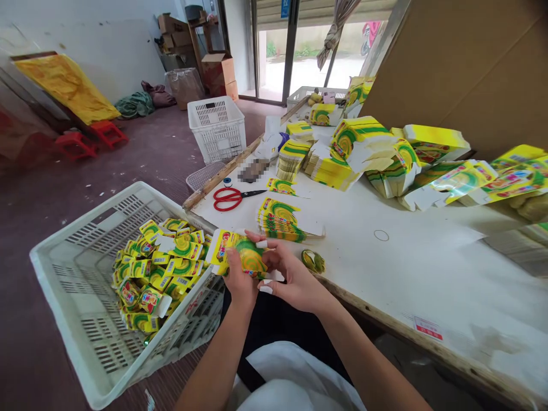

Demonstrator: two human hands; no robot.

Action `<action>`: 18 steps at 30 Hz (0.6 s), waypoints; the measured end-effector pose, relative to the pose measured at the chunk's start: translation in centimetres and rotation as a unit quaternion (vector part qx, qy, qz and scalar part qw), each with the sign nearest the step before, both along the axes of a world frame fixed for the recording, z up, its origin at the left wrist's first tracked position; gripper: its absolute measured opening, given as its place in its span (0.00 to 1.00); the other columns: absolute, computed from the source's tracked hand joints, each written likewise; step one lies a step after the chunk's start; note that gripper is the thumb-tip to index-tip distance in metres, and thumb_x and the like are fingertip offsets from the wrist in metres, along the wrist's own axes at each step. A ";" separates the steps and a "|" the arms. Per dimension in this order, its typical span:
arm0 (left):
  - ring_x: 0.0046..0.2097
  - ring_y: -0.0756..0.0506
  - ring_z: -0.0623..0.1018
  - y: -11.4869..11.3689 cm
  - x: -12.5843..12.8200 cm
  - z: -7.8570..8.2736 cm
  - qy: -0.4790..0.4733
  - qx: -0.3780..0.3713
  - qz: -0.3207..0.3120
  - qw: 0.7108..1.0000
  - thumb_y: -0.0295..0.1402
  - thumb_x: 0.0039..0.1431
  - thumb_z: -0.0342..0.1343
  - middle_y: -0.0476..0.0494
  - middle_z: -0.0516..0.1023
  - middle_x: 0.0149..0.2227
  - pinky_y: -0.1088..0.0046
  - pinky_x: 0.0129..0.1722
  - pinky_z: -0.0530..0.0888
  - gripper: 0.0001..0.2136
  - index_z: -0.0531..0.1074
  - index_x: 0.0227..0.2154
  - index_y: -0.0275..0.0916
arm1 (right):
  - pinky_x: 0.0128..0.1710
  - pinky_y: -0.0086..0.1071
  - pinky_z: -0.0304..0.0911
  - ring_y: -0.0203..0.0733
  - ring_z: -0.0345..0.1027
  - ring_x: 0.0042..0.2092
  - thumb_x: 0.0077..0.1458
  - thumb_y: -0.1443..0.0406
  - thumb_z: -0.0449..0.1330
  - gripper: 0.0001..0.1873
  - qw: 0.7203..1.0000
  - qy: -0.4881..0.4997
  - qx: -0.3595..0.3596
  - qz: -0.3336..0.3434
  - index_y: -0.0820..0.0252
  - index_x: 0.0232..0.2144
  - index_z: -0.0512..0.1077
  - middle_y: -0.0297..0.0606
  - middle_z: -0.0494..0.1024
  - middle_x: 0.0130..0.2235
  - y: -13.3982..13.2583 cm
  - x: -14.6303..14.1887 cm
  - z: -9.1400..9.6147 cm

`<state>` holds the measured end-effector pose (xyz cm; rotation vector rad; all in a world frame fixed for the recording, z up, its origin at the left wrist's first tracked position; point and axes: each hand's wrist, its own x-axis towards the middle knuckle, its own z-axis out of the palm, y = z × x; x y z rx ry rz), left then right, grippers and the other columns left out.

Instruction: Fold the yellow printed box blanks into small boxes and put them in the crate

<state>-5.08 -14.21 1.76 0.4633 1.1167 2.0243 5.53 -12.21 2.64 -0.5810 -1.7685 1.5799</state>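
A small yellow-and-green printed carton [252, 255] is held above the table's near edge. My left hand [240, 283] grips it from below, thumb across its printed face. My right hand [293, 275] is curled around the carton's right end, its fingers at a white flap; white covers sit on some fingertips. Just beyond lies a fanned stack of flat cartons [280, 220] on the white table [355, 240]. Beside my right hand is a small green-and-yellow round item [313, 261], its kind unclear. To the left, a white plastic crate [68, 285] holds many folded cartons [160, 268].
Red-handled scissors [229, 198] and a small spool [228, 182] lie near the table's left edge. A rubber band [381, 235] rests mid-table. Stacks of flat cartons [334, 171] line the back, before a large cardboard sheet [462, 74]. Another white crate [217, 128] stands on the floor.
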 end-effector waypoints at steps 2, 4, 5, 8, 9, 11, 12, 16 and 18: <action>0.36 0.47 0.74 -0.1 -0.1 -0.3 -0.019 0.013 -0.002 1.000 0.59 0.41 0.62 0.48 0.72 0.28 0.70 0.41 0.74 0.26 0.71 0.27 0.40 | 0.35 0.33 0.63 0.38 0.64 0.33 0.49 0.69 0.61 0.25 0.999 -0.030 0.014 -0.008 0.56 0.49 0.59 0.30 0.68 0.32 -0.2 -0.3 -0.2; 0.30 0.50 0.71 -0.1 -0.3 -0.7 -0.028 0.012 -0.003 1.000 0.58 0.39 0.64 0.51 0.67 0.25 0.75 0.34 0.72 0.25 0.68 0.24 0.39 | 0.34 0.33 0.61 0.37 0.63 0.33 0.49 0.71 0.59 0.22 0.996 -0.076 0.033 -0.031 0.56 0.48 0.62 0.31 0.69 0.32 -0.4 -0.6 -0.5; 0.28 0.51 0.68 -0.1 -0.5 -0.8 -0.023 0.003 0.001 1.000 0.58 0.40 0.63 0.52 0.66 0.25 0.76 0.31 0.71 0.25 0.67 0.23 0.39 | 0.33 0.32 0.61 0.37 0.62 0.32 0.49 0.71 0.58 0.21 0.994 -0.094 0.041 -0.040 0.56 0.47 0.63 0.31 0.69 0.32 -0.5 -0.7 -0.7; 0.26 0.52 0.66 0.0 -0.8 -1.1 0.022 -0.037 -0.001 0.999 0.57 0.41 0.62 0.53 0.64 0.24 0.77 0.27 0.68 0.25 0.65 0.22 0.39 | 0.30 0.31 0.59 0.37 0.60 0.30 0.48 0.71 0.56 0.18 0.991 -0.112 0.042 -0.053 0.57 0.44 0.65 0.29 0.67 0.29 -0.5 -1.0 -1.2; 0.26 0.52 0.67 0.0 -1.0 -1.1 0.048 -0.049 -0.007 0.998 0.57 0.40 0.63 0.52 0.65 0.25 0.76 0.27 0.68 0.24 0.66 0.23 0.39 | 0.29 0.31 0.58 0.37 0.60 0.29 0.48 0.71 0.56 0.18 0.991 -0.113 0.038 -0.061 0.57 0.44 0.65 0.29 0.66 0.28 -0.4 -1.0 -1.4; 0.27 0.51 0.69 0.1 -1.2 -1.0 0.107 -0.061 -0.020 0.992 0.54 0.37 0.66 0.51 0.69 0.27 0.76 0.27 0.69 0.24 0.67 0.26 0.39 | 0.29 0.31 0.59 0.37 0.60 0.28 0.48 0.70 0.56 0.18 0.990 -0.109 0.030 -0.087 0.57 0.43 0.65 0.28 0.65 0.27 -0.2 -0.7 -1.6; 0.28 0.50 0.70 0.0 -1.3 -1.0 0.132 -0.060 -0.029 0.989 0.53 0.34 0.67 0.51 0.71 0.28 0.76 0.27 0.70 0.25 0.68 0.28 0.39 | 0.30 0.31 0.61 0.38 0.62 0.29 0.48 0.70 0.57 0.18 0.989 -0.103 0.028 -0.100 0.57 0.44 0.65 0.29 0.67 0.28 -0.1 -0.5 -1.7; 0.29 0.49 0.73 -0.3 -1.6 -1.5 0.178 -0.066 -0.044 0.981 0.48 0.37 0.69 0.50 0.75 0.26 0.75 0.30 0.72 0.21 0.71 0.27 0.39 | 0.37 0.34 0.65 0.41 0.70 0.36 0.52 0.68 0.55 0.12 0.987 -0.082 0.041 -0.128 0.57 0.41 0.69 0.36 0.76 0.35 0.4 0.2 -1.8; 0.28 0.49 0.73 -0.5 -1.7 -2.1 0.190 -0.092 -0.025 0.977 0.47 0.44 0.66 0.50 0.75 0.25 0.74 0.31 0.72 0.17 0.71 0.25 0.38 | 0.35 0.34 0.66 0.41 0.70 0.34 0.53 0.68 0.54 0.09 0.984 -0.091 0.049 -0.142 0.58 0.36 0.72 0.35 0.78 0.33 0.6 0.4 -1.8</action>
